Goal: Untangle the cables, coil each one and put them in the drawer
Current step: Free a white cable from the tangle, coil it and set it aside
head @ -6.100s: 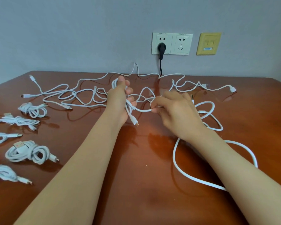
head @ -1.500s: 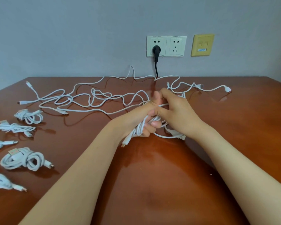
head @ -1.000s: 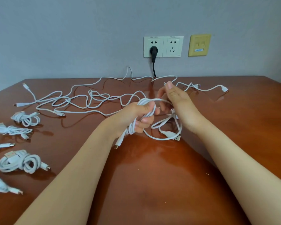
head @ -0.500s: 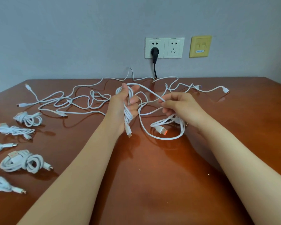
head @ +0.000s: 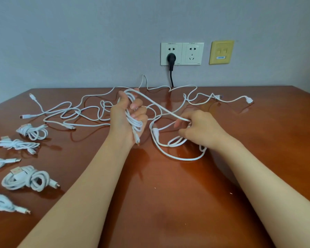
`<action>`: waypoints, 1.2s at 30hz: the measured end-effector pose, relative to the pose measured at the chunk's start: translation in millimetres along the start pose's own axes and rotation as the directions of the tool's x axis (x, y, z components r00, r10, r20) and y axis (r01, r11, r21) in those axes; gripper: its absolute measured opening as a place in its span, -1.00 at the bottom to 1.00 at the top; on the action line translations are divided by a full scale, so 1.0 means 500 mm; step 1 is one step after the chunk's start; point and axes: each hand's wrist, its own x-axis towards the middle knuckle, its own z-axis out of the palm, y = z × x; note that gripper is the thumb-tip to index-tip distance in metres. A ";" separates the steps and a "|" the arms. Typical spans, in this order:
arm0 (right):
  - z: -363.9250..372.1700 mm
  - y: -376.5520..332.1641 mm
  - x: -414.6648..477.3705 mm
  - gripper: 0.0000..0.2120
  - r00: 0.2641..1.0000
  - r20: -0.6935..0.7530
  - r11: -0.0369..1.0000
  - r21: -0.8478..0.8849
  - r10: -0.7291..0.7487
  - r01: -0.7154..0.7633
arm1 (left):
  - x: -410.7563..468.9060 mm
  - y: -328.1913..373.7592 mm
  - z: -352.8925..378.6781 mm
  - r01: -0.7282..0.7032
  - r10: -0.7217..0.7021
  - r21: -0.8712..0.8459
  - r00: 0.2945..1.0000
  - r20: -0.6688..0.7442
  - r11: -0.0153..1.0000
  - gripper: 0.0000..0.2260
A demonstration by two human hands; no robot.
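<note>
My left hand grips a bundle of white cable loops, held upright above the brown table. From the top of that bundle one strand runs down to the right into my right hand, which pinches it between its fingertips. The cable's loose end lies in loops on the table under my right hand. Behind both hands a tangle of white cables spreads across the far half of the table. No drawer is in view.
Several coiled white cables lie in a column at the left edge, among them a thick coil and a smaller one. A black plug sits in the wall socket behind the table. A loose connector lies at the far right.
My left hand has risen and turned upright with the coil. My right hand drew the strand out to the right and downward, away from the left hand. The loose loops shifted on the table.
</note>
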 end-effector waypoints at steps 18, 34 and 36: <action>0.030 -0.039 -0.017 -0.87 0.957 -0.146 0.969 -0.028 -0.249 0.247 | 0.006 -0.046 0.020 0.009 0.060 0.572 0.993 -0.102 0.820 -0.58; 0.034 -0.042 -0.026 -0.78 0.929 -0.050 0.889 -0.312 -0.366 0.334 | 0.003 -0.052 0.013 0.042 0.220 0.869 0.960 -0.171 0.493 -0.61; 0.031 -0.045 -0.024 -0.79 0.938 -0.087 0.917 -0.256 -0.337 0.306 | 0.009 -0.047 0.011 0.053 0.243 0.834 0.945 -0.220 0.550 -0.64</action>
